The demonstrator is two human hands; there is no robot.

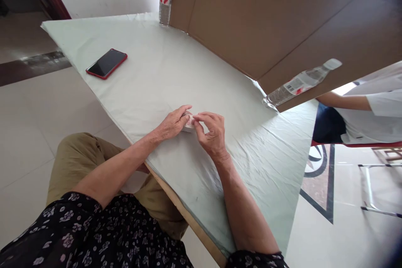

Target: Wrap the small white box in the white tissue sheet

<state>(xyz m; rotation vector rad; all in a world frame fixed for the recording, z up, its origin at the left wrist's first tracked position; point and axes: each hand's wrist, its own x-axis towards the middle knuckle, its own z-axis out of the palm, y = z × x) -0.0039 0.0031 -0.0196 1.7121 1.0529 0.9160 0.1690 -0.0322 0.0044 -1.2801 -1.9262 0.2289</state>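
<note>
A small white box with reddish print (189, 124) is low over the pale cloth, close to the table's near edge. My left hand (171, 124) grips it from the left, thumb on its top. At the box's right end, my right hand (212, 135) has its thumb and index finger pinched together. The fingers hide much of the box, so what kind of pack it is cannot be made out.
A red-cased phone (107, 63) lies on the table (147, 67) to the left. Tall brown cardboard (232, 21) stands across the back, with one water bottle (166, 0) upright and another (300, 83) beside its right part. Another person's arm (345, 101) is at right.
</note>
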